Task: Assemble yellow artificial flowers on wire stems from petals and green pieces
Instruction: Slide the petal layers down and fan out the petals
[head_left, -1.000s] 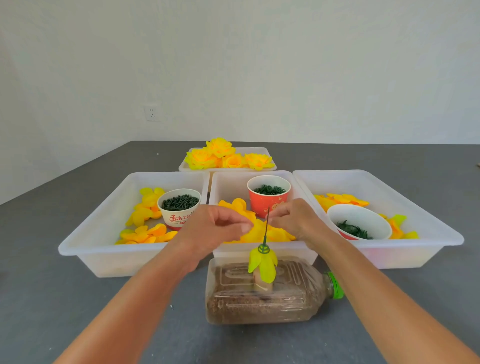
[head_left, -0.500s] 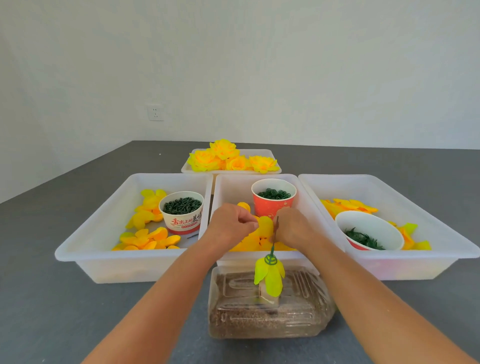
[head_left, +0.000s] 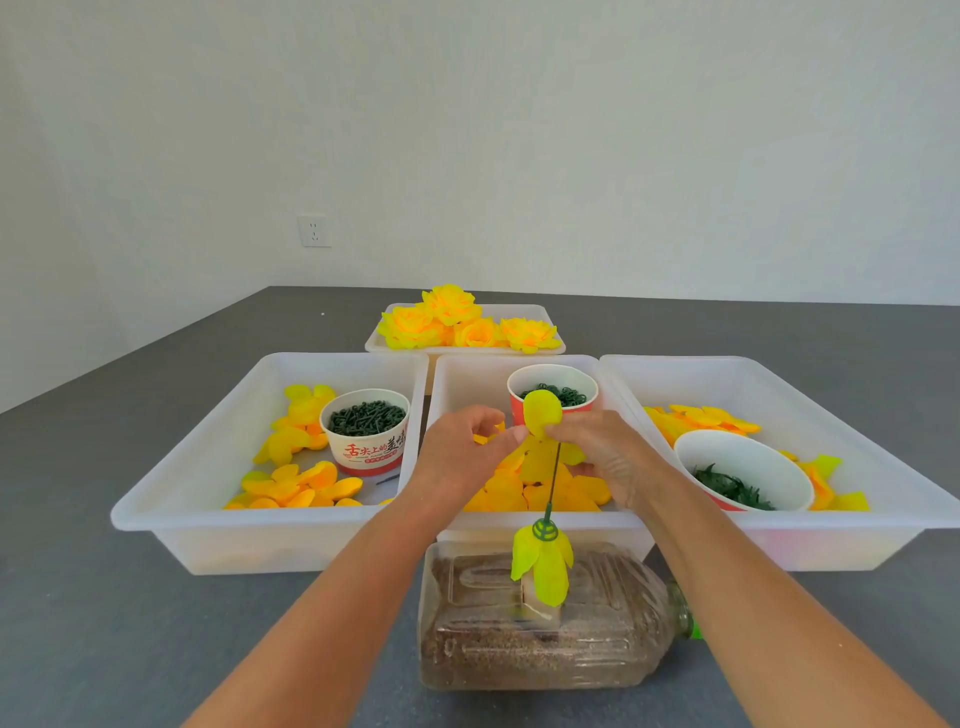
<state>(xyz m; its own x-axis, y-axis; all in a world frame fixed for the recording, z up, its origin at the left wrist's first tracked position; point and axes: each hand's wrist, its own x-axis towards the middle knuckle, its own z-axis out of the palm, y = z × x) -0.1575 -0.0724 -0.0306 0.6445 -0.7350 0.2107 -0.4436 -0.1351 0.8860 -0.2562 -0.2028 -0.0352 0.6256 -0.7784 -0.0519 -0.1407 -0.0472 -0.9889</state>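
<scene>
A yellow petal (head_left: 542, 420) is pinched at its lower edge between the left hand (head_left: 464, 451) and the right hand (head_left: 605, 456), both grips closed on it, just above the upper tip of the wire stem (head_left: 554, 480). The petal is held upright, its face toward the camera. From the grips the stem runs down and slightly toward the person, its long axis near vertical, to the green piece (head_left: 544, 530) and hanging petals (head_left: 543, 565) above the bottle (head_left: 545, 618) on the desk. The right grip lies nearer the tip. The petal's centre must probably be lowered along that axis.
</scene>
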